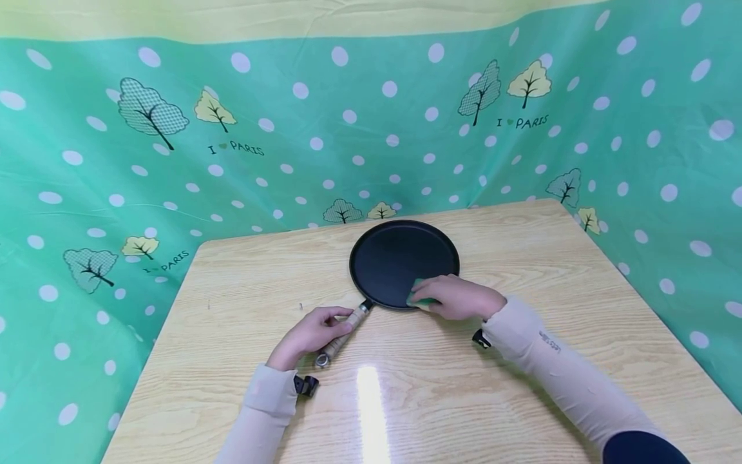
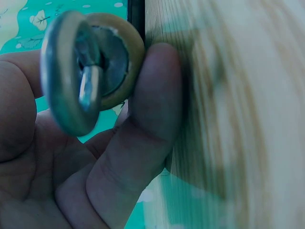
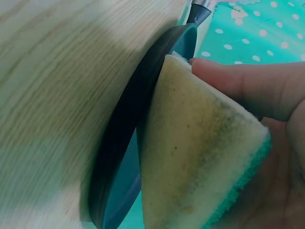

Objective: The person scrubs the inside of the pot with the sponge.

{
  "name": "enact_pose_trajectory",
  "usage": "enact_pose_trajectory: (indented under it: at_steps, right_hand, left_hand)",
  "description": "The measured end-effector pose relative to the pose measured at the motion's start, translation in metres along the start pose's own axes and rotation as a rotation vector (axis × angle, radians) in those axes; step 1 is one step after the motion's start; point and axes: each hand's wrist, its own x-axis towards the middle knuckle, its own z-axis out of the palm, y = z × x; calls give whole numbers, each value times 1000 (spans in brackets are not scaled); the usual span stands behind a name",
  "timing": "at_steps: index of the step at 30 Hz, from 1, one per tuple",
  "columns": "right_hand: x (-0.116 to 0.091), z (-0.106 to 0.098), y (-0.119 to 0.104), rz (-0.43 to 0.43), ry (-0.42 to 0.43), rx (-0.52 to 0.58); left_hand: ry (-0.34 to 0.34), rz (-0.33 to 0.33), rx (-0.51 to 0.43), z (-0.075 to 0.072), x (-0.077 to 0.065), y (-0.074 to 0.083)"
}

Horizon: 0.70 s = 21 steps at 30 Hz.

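A round, flat black pan (image 1: 400, 258) lies on the table, its wooden handle (image 1: 342, 337) slanting toward the near left. My left hand (image 1: 315, 334) holds that handle between thumb and fingers. Close up in the left wrist view, the handle's metal hanging ring (image 2: 64, 71) juts out past the thumb. With my right hand (image 1: 455, 296) I grip a sponge (image 3: 190, 143), yellowish with a green scouring side, at the pan's near right edge. Brown stains mark the sponge's yellow face in the right wrist view. My right fingers cover much of the sponge in the head view.
The wooden table (image 1: 522, 258) reaches back to a green dotted curtain (image 1: 371, 129), which also hangs along both sides. A strip of light reflects off the near tabletop. Small dark mounts sit at both wrists.
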Motion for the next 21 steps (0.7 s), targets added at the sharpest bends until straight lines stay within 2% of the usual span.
enact_pose_trajectory:
  at_steps: [21]
  right_hand:
    - [8, 6, -3, -30, 27, 11]
  left_hand:
    - [1, 3, 7, 1, 0, -1]
